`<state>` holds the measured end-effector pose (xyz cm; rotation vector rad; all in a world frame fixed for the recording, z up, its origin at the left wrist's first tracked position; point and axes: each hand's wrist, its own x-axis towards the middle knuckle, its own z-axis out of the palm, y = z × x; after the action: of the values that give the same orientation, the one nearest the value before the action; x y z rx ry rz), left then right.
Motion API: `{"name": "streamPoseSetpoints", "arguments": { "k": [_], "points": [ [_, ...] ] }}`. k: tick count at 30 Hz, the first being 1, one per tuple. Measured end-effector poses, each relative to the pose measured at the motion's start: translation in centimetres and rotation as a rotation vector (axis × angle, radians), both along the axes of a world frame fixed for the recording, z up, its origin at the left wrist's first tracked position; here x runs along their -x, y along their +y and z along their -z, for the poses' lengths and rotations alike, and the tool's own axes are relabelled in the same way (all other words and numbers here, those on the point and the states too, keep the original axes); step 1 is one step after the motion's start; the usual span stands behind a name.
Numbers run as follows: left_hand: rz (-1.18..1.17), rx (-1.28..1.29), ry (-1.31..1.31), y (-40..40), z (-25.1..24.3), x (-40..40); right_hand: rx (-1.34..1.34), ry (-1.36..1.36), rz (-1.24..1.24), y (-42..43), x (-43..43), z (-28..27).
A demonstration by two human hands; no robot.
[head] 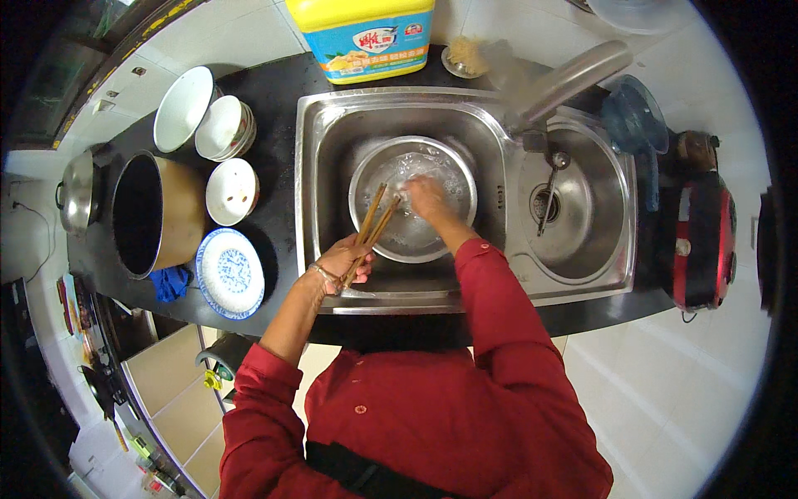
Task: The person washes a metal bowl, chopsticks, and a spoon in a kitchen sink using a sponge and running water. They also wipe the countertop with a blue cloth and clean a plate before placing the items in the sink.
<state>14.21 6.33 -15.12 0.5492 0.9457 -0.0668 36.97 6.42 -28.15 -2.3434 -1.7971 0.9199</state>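
Observation:
My left hand (349,262) is closed around several wooden chopsticks (368,234) near the front left of the large sink basin. Their upper ends reach over a round metal bowl (469,181) that holds sudsy water. Over the middle of that bowl is my right hand (427,196), its fingers at the water beside the chopstick ends; whether they hold something is hidden. The bowl stands in the left, larger basin of the stainless steel sink (399,302).
Left on the black counter are stacked bowls (218,128), a white bowl (232,192), a blue-patterned plate (230,273) and a deep pot (181,212). A faucet (573,78) overhangs the sink; a ladle (550,193) lies in the small basin. A red-black cooker (701,246) stands right.

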Motion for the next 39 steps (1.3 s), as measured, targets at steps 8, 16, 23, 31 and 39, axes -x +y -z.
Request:
{"name": "streamPoseSetpoints", "arguments": {
  "k": [8,16,23,31,39],
  "points": [
    [-0.078,-0.019,0.076,-0.6,3.1,-0.8,-0.223,-0.194,0.016,-3.1,-0.2,1.8],
    [-0.055,0.079,0.033,-0.3,3.1,-4.7,-0.451,0.362,0.130,-5.7,5.0,-8.5],
    [0.081,-0.025,-0.049,-1.9,0.6,-4.3,-0.647,0.080,0.260,-3.3,3.0,-3.8],
    [-0.010,-0.003,0.032,-1.8,0.7,-1.2,-0.486,-0.320,0.007,-3.3,-1.0,1.5],
    [-0.066,-0.075,0.027,-1.5,4.4,-4.1,-0.391,0.523,0.356,-4.4,1.5,-4.7]
  ]
}}
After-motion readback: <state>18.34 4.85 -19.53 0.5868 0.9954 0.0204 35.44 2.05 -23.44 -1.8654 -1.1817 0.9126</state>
